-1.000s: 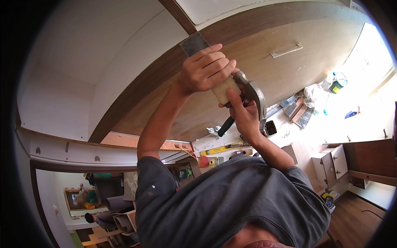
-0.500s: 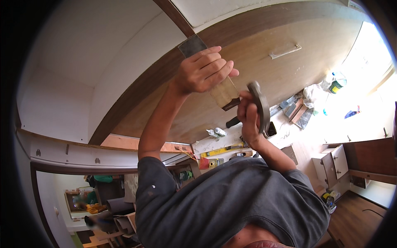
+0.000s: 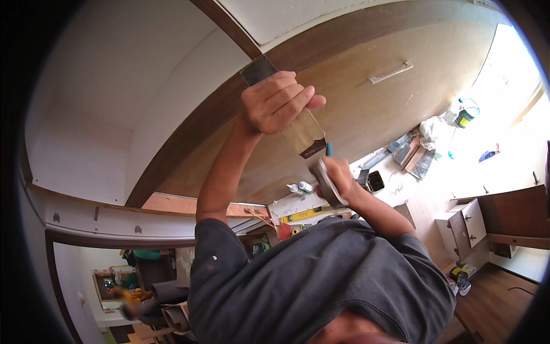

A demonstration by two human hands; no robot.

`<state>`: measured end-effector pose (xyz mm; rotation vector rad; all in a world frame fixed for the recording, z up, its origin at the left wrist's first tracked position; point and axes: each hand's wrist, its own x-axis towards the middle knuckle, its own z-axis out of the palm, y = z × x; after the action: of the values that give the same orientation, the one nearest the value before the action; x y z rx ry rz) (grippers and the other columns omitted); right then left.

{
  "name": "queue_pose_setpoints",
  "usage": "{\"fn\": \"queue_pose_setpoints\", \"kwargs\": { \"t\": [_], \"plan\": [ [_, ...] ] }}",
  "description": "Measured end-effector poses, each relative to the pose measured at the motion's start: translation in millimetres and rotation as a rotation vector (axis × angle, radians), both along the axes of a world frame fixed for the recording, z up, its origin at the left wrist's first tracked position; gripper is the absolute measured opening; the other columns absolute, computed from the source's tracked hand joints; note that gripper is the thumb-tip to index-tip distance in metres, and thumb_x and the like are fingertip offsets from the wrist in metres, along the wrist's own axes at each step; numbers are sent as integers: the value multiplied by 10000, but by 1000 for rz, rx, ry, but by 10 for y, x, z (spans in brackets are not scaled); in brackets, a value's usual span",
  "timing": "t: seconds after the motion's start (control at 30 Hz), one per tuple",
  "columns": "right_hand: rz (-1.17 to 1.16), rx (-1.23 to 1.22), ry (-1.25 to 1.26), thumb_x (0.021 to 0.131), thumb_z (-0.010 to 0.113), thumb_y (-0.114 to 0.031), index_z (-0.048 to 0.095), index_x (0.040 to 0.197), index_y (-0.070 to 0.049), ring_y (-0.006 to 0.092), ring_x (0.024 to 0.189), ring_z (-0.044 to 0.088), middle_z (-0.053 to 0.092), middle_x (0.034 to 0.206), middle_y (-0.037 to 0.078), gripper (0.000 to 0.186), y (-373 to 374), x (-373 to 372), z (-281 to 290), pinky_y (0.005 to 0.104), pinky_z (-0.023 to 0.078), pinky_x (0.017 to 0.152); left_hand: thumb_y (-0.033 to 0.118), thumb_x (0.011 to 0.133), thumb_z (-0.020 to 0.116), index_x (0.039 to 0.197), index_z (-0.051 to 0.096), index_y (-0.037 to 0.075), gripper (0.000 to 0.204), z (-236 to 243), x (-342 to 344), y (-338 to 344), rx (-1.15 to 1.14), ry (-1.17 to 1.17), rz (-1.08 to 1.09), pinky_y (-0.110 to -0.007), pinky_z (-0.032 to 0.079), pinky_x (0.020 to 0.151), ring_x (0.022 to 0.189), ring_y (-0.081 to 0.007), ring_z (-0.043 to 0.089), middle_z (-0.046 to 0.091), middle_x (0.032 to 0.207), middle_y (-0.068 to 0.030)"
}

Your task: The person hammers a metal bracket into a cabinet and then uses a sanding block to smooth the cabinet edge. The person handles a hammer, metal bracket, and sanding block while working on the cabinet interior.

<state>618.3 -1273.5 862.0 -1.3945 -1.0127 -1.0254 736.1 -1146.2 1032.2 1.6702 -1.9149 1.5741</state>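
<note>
My left hand (image 3: 274, 103) is closed around a flat rectangular block (image 3: 303, 131) with a grey upper end, a pale middle and a dark, jagged lower end. Its top meets the brown-edged overhead frame (image 3: 232, 30). Lower and to the right, my right hand (image 3: 341, 179) is closed on a hammer (image 3: 325, 182), its metal head turned toward me and slightly blurred, with a bit of teal handle showing above the fingers. The fingers of both hands partly hide what they grip.
A wooden panel (image 3: 372, 114) with a white handle (image 3: 389, 73) fills the middle. Beyond are white bottles (image 3: 305, 186), a yellow level (image 3: 301, 214), offcuts (image 3: 412, 155), a bucket (image 3: 467, 114) and a white drawer unit (image 3: 461, 229). A blurred person (image 3: 130, 303) is in another room, lower left.
My right hand and hammer have separated from the block, dropping down and slightly left as the hammer head tilted. My left hand and block sit slightly lower and left in view.
</note>
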Motion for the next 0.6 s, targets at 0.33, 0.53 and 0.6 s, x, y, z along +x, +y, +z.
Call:
{"fn": "queue_pose_setpoints", "kwargs": {
  "t": [0.33,0.53,0.6],
  "plan": [
    [-59,-51,198,786,815,-100,573,875,-17,284,554,587,572,699,103,271,-37,-31,5,390,438,478,116,811,865,964,725,42,220,39,-16,12,16,52,-14,-349,652,692,700,-195,660,663,777,-15],
    [-31,17,1,785,818,-87,564,928,-9,305,535,575,570,688,91,302,-40,11,87,387,430,473,96,806,863,956,727,37,211,61,-30,11,22,62,-9,-349,653,696,706,-196,662,664,777,-23],
    [-118,-170,220,791,806,-117,495,874,-13,267,513,571,549,710,92,339,-43,-6,142,402,437,433,91,800,866,947,727,34,211,74,-24,16,-2,101,-28,-350,654,699,711,-196,665,665,779,-28]
  ]
}}
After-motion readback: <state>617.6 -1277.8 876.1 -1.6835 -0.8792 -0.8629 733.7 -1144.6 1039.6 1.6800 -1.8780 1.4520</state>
